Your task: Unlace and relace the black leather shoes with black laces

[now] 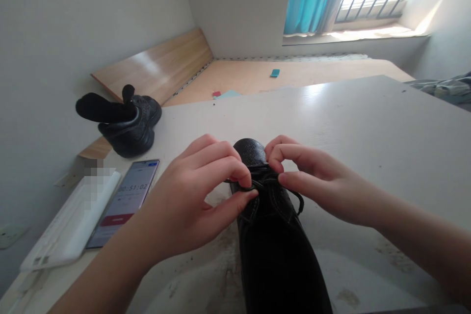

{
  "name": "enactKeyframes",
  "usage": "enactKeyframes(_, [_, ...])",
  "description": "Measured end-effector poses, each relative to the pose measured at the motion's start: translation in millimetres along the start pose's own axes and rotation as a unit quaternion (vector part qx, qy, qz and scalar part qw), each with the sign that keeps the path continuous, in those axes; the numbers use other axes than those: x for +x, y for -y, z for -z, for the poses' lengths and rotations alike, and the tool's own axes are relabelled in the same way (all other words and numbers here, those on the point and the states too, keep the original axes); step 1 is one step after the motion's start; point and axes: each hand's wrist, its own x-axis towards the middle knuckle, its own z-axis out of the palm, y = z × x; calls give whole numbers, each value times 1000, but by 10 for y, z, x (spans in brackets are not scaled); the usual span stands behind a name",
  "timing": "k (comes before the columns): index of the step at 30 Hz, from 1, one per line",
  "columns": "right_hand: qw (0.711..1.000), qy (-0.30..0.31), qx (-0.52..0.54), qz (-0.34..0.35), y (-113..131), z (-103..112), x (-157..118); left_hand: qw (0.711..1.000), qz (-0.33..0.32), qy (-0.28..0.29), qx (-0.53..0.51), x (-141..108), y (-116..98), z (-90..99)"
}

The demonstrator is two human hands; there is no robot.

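Note:
A black leather shoe point(251, 152) lies on the white table, its toe pointing away from me. At its throat, the black shoelace point(300, 202) runs across the eyelets, and one loose length curls out on the right. My left hand point(200, 191) is closed in a pinch on the lace at the left side of the lacing. From the right, my right hand point(311, 171) bends its thumb and fingers together at the lacing; the lace passes under its fingertips. Part of the knot area is hidden by my fingers.
A second black shoe point(128, 130) stands at the left with a black insert sticking out. Nearer, a phone point(128, 196) showing a timer lies beside a white power strip point(69, 235). Beyond the white table point(353, 122) is a wooden board surface point(250, 71).

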Motion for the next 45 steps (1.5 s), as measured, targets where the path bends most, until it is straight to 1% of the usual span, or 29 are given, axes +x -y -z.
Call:
enactKeyframes(3, [999,8,-28,23,1,-2,-2,1000,3,2,-19,-2,-22,-16])
enactKeyframes(6, [999,-7,-20,42,-18,-6,14,999,5,7,-35,-2,-29,-12])
enactKeyframes(8, [999,-5,38,38,-43,-1,24,997,17,18,-68,-4,-30,2])
enactKeyframes(10, [994,9,109,12,-71,6,25,991,39,45,-122,-8,-32,21])
enactKeyframes(14, [977,23,209,-47,-92,-2,1,967,98,114,-207,-17,-33,42])
enactKeyframes(16, [963,25,259,-73,-72,-9,-14,958,127,126,-224,-15,-27,32])
enactKeyframes(18, [950,34,297,-91,-44,-9,-27,950,153,124,-242,-10,-14,11])
enactKeyframes(20, [948,35,302,-93,-26,-2,-37,942,178,113,-261,-6,4,-13])
enactKeyframes(23, [969,8,238,-67,-36,4,-42,932,213,97,-276,-8,28,-41])
enactKeyframes(25, [980,-5,190,-53,-54,1,-35,931,222,96,-275,-8,31,-49])
enactKeyframes(30, [988,-8,145,-58,-81,-14,-3,936,242,95,-238,10,5,-59])
enactKeyframes(33, [983,-13,168,-70,-107,-1,-4,935,250,93,-234,16,14,-73])
enactKeyframes(35, [976,-13,201,-85,-123,22,-7,928,261,96,-250,15,37,-87])
enactKeyframes(40, [957,31,268,-109,-135,91,24,900,279,97,-320,26,79,-118])
enactKeyframes(42, [952,46,282,-112,-137,105,39,905,281,94,-303,36,52,-115])
enactKeyframes(45, [950,53,288,-108,-145,111,43,936,273,70,-211,46,-13,-94])
